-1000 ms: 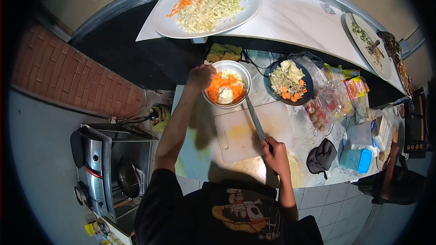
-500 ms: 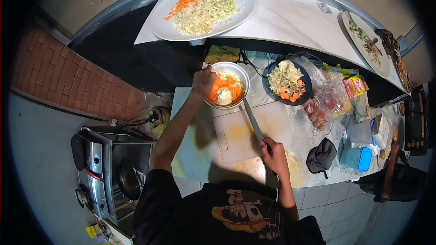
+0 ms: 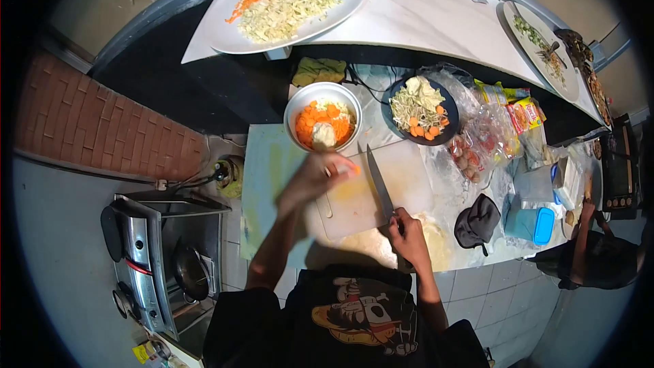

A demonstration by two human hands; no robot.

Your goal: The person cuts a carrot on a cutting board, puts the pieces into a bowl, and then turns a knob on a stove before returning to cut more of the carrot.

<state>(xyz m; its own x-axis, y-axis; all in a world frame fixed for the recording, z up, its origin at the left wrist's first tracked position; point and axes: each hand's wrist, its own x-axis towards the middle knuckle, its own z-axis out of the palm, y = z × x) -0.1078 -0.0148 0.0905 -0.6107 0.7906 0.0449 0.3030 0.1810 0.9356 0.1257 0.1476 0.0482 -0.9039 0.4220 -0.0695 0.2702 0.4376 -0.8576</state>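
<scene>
My left hand [image 3: 315, 178] is just below the white bowl, over the left edge of the cutting board [image 3: 411, 191]. Blurred by motion, its fingers are pinched on a small orange carrot piece [image 3: 355, 170]. My right hand [image 3: 409, 236] grips a knife [image 3: 379, 181] by its handle, with the blade pointing away from me above the board. The white bowl [image 3: 293, 103] holds sliced and shredded carrot [image 3: 308, 123], pale chopped vegetable and a cream-coloured lump [image 3: 323, 135].
A dark plate [image 3: 396, 117] with sprouts and carrot slices sits behind the board. Rightward are plastic bags [image 3: 501, 129], a black cap [image 3: 477, 221] and a blue-lidded container [image 3: 543, 226]. A large white plate [image 3: 351, 0] rests on the shelf. Another person [image 3: 589, 255] stands far right.
My left hand has left the bowl's rim and come down toward the board, now with a carrot piece. The knife tip has moved away from the bowl. The camera view has shifted slightly.
</scene>
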